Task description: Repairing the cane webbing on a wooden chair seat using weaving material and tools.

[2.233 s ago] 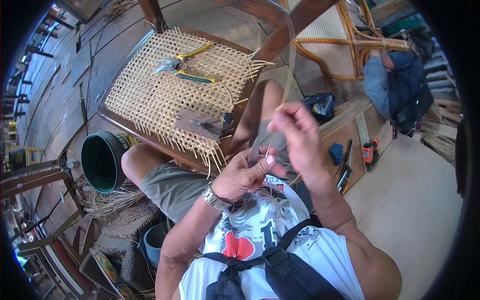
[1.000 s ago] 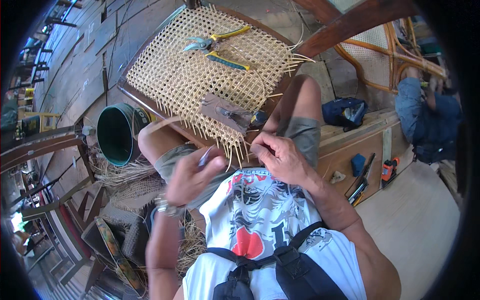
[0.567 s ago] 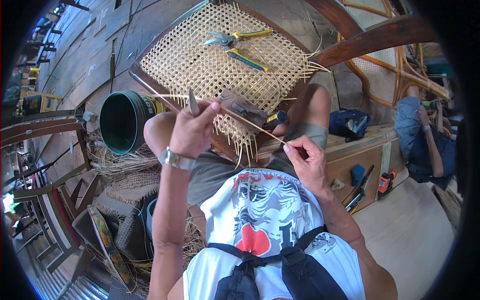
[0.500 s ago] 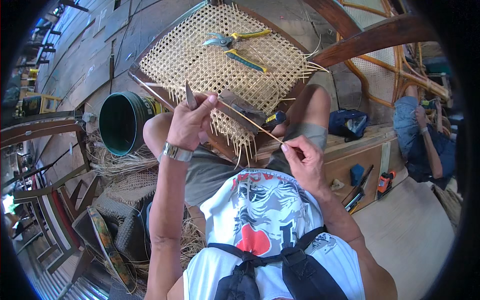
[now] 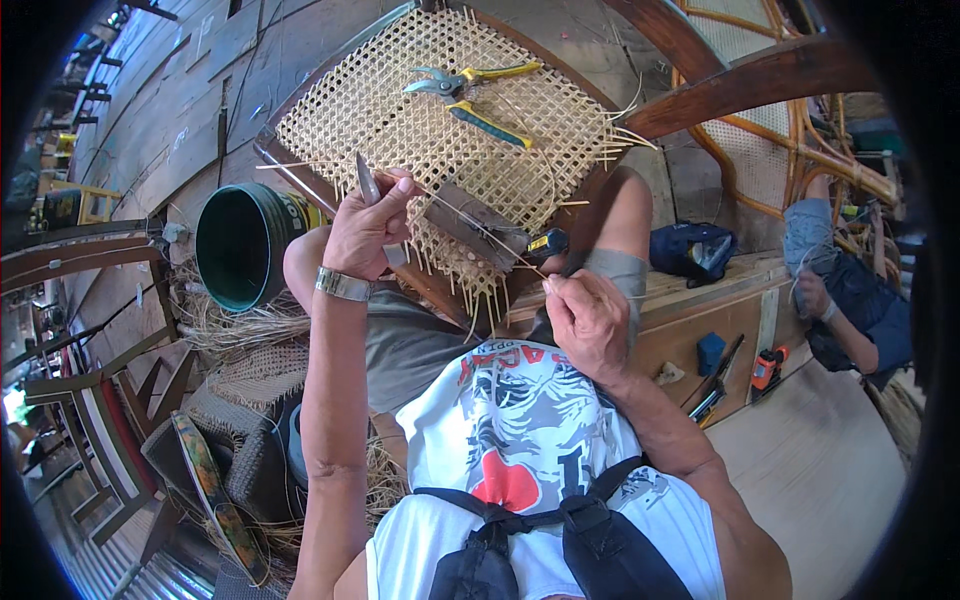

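Observation:
My left hand (image 5: 370, 230) is closed around a knife whose pointed blade (image 5: 367, 182) sticks up past the fingers. Between its thumb and forefinger runs a thin cane strip (image 5: 452, 209), one end reaching out to the left. My right hand (image 5: 588, 322) pinches the strip's nearer end, lower right. Under the strip, a dark brown block (image 5: 462, 232) rests across the front of a woven cane seat panel (image 5: 365, 115) in a brown wooden frame. A tool with a black and yellow handle (image 5: 546, 243) lies against the block. Pruning shears (image 5: 490, 125) lie spread on the weave.
Left of my knee stands a dark green bucket (image 5: 238, 250), with loose fibre strands (image 5: 235, 325) below it. A curved wooden chair arm (image 5: 750, 85) crosses the upper right. A dark blue bag (image 5: 690, 252) and several tools (image 5: 715, 385) lie right. Another person (image 5: 850, 290) sits far right.
Both hands have moved slightly left. The cane strip now reaches farther out on the left, and more of the block shows. The other person's hand has moved lower.

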The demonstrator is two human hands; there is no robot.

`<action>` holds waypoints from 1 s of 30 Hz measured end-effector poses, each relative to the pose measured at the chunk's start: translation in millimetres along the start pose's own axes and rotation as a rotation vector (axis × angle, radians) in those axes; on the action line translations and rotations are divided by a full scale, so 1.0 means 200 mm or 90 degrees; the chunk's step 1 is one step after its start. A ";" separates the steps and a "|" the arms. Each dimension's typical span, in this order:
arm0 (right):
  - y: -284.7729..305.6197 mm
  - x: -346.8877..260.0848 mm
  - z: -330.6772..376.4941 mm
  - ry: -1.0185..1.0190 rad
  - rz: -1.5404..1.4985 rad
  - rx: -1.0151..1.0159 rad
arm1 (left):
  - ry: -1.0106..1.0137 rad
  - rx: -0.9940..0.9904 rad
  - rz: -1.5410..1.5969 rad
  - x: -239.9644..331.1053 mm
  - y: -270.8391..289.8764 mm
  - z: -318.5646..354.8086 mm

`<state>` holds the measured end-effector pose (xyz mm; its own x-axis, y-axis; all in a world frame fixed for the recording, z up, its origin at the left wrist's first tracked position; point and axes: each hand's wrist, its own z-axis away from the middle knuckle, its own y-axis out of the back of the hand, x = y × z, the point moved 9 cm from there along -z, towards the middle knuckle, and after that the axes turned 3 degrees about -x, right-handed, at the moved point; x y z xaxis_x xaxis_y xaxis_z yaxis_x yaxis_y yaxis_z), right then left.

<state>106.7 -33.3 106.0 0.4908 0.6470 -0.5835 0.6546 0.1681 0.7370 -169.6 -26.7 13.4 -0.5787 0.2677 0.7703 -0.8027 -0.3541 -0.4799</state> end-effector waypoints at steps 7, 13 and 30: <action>-0.14 0.09 0.02 -0.014 0.036 -0.034 | 0.045 0.034 -0.097 -0.08 0.06 -0.06; -0.17 0.18 0.08 -0.199 -0.138 -0.080 | -0.005 0.094 -0.226 -0.08 0.07 -0.04; -0.30 0.36 0.18 -0.471 -0.428 -0.236 | -0.015 0.125 -0.507 -0.12 -0.04 0.37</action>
<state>123.8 -24.3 6.8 0.4026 -0.2538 -0.8795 0.7664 0.6189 0.1723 -137.4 -97.2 29.9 0.1591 0.4875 0.8585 -0.9305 -0.2165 0.2954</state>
